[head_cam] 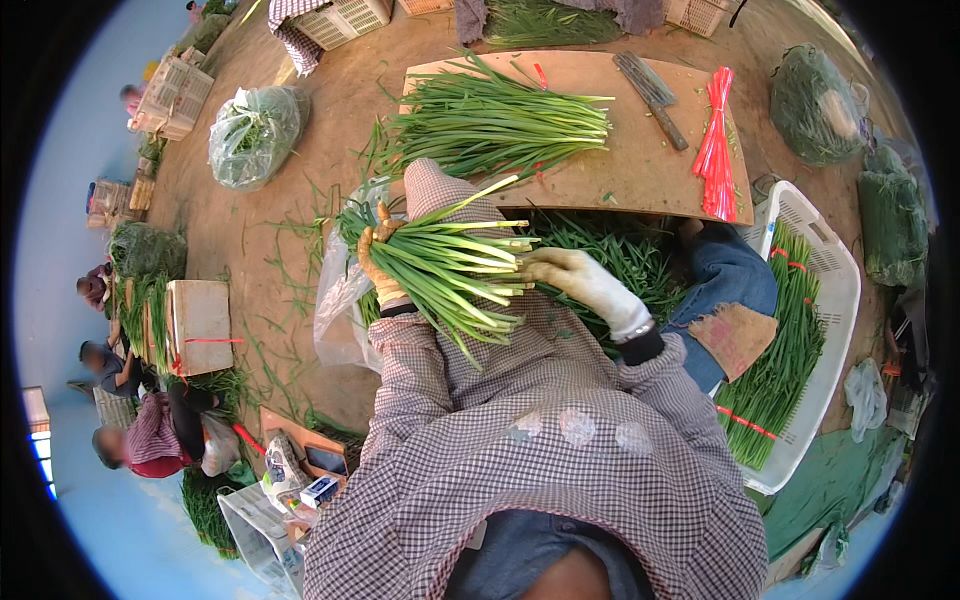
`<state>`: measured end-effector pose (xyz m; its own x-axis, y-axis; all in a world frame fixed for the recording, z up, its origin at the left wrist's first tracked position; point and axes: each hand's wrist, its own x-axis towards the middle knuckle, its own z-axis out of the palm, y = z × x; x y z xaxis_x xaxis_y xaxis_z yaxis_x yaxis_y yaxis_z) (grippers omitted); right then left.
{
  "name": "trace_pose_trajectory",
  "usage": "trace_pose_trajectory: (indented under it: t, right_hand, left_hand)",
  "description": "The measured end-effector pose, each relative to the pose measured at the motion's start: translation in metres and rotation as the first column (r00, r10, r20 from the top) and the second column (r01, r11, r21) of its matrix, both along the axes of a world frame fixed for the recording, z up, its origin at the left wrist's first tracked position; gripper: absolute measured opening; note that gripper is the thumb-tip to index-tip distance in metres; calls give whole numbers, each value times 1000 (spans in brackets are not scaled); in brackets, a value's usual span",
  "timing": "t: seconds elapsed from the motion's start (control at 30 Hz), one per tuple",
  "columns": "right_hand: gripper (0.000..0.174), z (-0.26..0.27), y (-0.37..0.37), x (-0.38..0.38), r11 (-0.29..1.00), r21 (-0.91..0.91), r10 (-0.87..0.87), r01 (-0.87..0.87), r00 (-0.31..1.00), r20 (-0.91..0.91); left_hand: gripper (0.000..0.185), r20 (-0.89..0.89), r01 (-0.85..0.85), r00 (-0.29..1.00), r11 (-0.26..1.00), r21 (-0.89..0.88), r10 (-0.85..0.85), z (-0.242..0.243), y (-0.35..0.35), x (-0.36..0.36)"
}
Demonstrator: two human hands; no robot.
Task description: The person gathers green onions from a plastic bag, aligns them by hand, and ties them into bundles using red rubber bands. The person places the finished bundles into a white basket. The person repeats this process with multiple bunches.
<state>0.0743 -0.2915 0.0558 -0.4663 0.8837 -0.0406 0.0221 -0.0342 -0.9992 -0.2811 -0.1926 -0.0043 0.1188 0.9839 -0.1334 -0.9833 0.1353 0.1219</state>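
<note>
My left hand (382,259), in a stained glove, is closed around a bunch of long green leafy stalks (450,262), held over my lap with the pale cut ends pointing right. My right hand (574,281), in a whitish glove, is at those pale ends with its fingers extended; whether it grips any stalk cannot be told. Beyond the hands, a larger pile of the same greens (502,124) lies on a wooden board (630,180). A cleaver (651,97) and a bundle of red ties (718,146) lie on the board's right part.
At my right stands a white plastic crate (844,300) with red-tied bundles of greens (784,337). Loose greens (622,262) lie beneath the board's near edge. A clear plastic bag (337,300) is by my left arm, a filled bag (255,139) farther off. Several people sit at far left.
</note>
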Motion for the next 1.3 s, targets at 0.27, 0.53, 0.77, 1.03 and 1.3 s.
trace_pose_trajectory:
  t: [0.27,0.53,0.77,1.03,1.3]
  right_hand:
    - [35,8,15,-73,993,1,-119,119,993,-24]
    - [37,9,2,-71,955,-65,-287,291,956,57]
    - [17,-6,-23,12,941,-35,-327,337,930,165]
    - [36,-15,-55,61,947,302,-319,109,407,856]
    - [24,44,-37,-33,989,-28,-146,147,989,26]
  left_hand:
    - [50,-114,-44,992,998,54,50,26,-4,-7]
    - [52,-67,-75,995,994,74,80,28,-13,10]
    - [52,-45,-89,995,995,43,91,10,-19,-2]
    - [38,-239,-135,965,986,-101,108,-13,-20,-12]
    - [28,-421,-379,872,888,-259,249,11,-24,-3]
